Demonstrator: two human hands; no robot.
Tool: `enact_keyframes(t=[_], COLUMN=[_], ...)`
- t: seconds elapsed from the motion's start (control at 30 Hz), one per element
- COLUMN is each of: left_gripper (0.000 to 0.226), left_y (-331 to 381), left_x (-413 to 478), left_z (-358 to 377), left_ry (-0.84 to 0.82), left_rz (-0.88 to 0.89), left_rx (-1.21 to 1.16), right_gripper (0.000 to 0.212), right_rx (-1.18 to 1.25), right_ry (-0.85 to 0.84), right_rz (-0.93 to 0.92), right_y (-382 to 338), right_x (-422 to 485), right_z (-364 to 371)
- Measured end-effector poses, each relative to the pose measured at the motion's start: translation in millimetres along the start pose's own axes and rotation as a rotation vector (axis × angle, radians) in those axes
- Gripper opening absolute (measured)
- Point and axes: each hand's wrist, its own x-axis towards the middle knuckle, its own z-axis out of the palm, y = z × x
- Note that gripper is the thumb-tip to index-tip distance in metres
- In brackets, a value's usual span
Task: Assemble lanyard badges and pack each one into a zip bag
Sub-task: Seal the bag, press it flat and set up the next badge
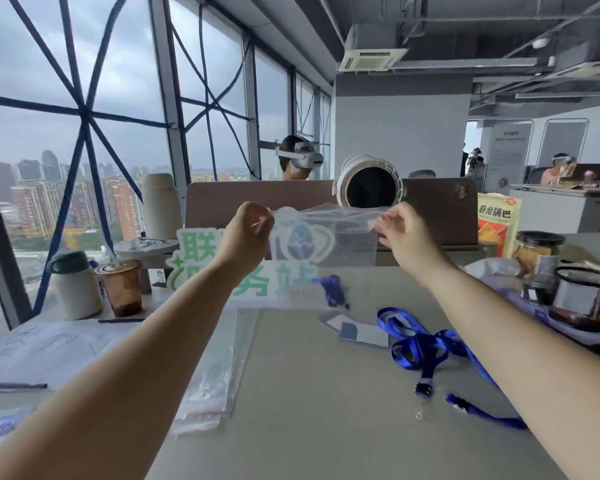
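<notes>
Low in the frame, the grey table (309,393) carries a flat stack of clear zip bags (208,386) at lower centre-left and, at lower right, a tangle of blue lanyards (426,348) with their metal clips lying toward the near edge. Just left of the lanyards lies a small white and blue card (361,332). Sheets of paper (42,351) cover the table's left side.

Farther back, in the middle of the frame, both arms reach forward and up. The left hand (248,225) and right hand (400,225) each pinch one end of a single clear zip bag (326,223) by its top edge – it is stretched between them in the air, well above the table. Behind and below it stands a green and white sign (194,258), with an iced coffee cup (122,289) at its left and a mesh pot (586,299) at far right. Beyond, a round fan (368,185) sits on the desk divider – behind that, a person wearing a headset (297,157)
</notes>
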Motion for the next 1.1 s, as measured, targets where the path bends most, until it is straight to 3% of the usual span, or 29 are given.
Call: enact_keyframes(t=[0.2, 0.47, 0.57, 0.67, 0.73, 0.87, 0.93, 1.03, 1.1], left_gripper=[0.007, 0.015, 0.024, 0.044, 0.047, 0.045, 0.04, 0.039, 0.048], left_y=[-45, -89, -77, -66, -65, -75, -81, -84, -85], left_x=[-91, -216, -230, -223, -215, -205, -198, -176, -164], left_z=[1, 9, 6, 5, 12, 21, 20, 26, 39], left_ry=[-0.161, -0.516, -0.54, -0.524, -0.591, -0.954, -0.908, -0.709, -0.724], left_rz=[-0.098, 0.014, 0.03, 0.024, 0.072, 0.026, 0.073, 0.134, 0.121], left_rx=[-0.017, 0.413, 0.589, 0.594, 0.565, 0.725, 0.752, 0.702, 0.683], right_gripper=[0.01, 0.024, 0.027, 0.02, 0.036, 0.062, 0.07, 0.062, 0.062], right_rx=[-0.155, -0.415, -0.449, -0.527, -0.538, -0.797, -0.885, -0.88, -0.834], right_ry=[-0.098, -0.408, -0.445, -0.406, -0.473, -0.831, -0.909, -0.76, -0.694], right_rz=[0.075, 0.234, 0.266, 0.216, 0.22, 0.235, 0.202, 0.069, 0.025], right_y=[48, 103, 95, 85, 80, 77, 84, 82, 83], right_x=[-95, -207, -213, -200, -189, -178, -175, -160, -147], right_z=[4, -10, -20, -17, -8, 11, 13, 20, 30])
